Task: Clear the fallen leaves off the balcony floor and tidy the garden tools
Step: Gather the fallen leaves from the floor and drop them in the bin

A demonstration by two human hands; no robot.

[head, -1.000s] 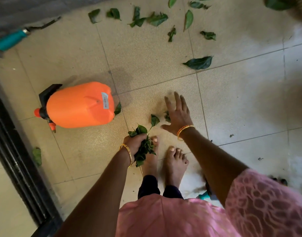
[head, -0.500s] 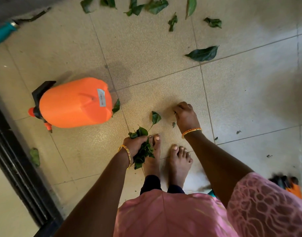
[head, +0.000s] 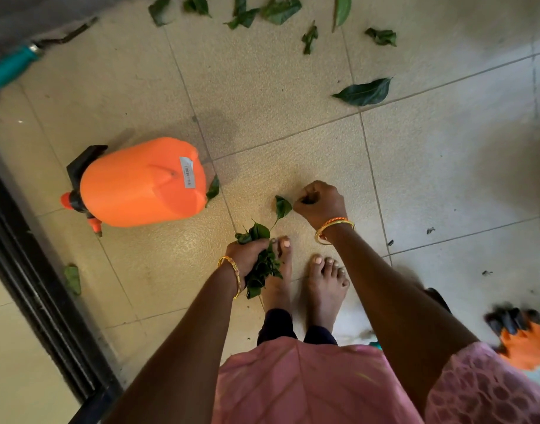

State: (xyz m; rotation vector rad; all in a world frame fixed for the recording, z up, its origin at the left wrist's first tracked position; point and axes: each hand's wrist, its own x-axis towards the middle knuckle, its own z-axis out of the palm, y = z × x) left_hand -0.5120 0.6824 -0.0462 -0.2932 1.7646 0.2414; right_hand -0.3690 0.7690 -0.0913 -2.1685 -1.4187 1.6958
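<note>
While the left hand [head: 247, 250] is clutching a bunch of leaves [head: 264, 264] above the toes, its grip tight round them, the right hand [head: 320, 203] is curling its fingers, grip narrow, beside a single leaf [head: 282, 206]. More leaves [head: 365, 92] are lying on the floor [head: 262, 87] ahead; the sprayer [head: 143, 182] is lying at left.

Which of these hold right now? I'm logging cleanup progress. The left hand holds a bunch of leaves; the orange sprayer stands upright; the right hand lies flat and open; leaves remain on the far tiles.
1. The left hand holds a bunch of leaves: true.
2. The orange sprayer stands upright: false, it lies on its side.
3. The right hand lies flat and open: false, its fingers are curled, seemingly around a leaf.
4. Loose leaves remain on the far tiles: true.
</note>
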